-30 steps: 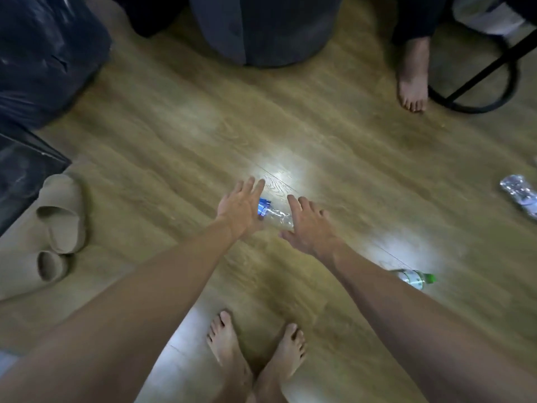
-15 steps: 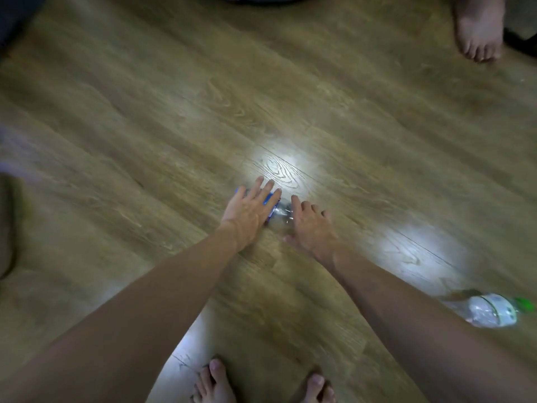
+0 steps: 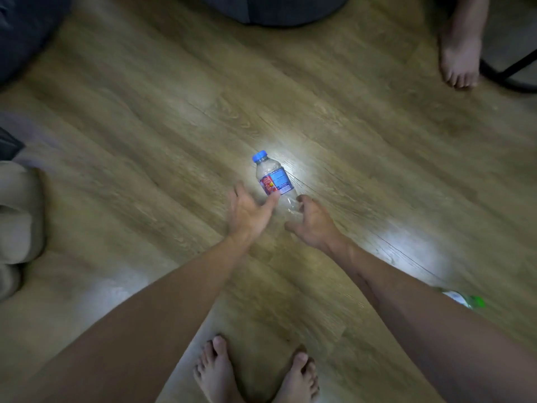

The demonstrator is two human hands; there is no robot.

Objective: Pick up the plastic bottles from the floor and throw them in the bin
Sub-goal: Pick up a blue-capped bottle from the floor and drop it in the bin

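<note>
I see the bottle (image 3: 274, 181) lying cap-away just beyond both hands, right hand (image 3: 313, 225) curling round its base, left hand (image 3: 248, 213) spread, touching it.

A bottle (image 3: 274, 181) is laid on the floor (image 3: 377, 158) at the centre of the frame, its cap turned toward the top. Its lower end is flanked by the left hand (image 3: 250, 212) and the right hand (image 3: 312, 222), both just below it. Two feet (image 3: 255, 373) are set at the bottom centre. A second bottle (image 3: 465, 299) is seen at the lower right, partly hidden behind the right forearm. Another person's foot (image 3: 460, 50) is placed at the upper right.
</note>
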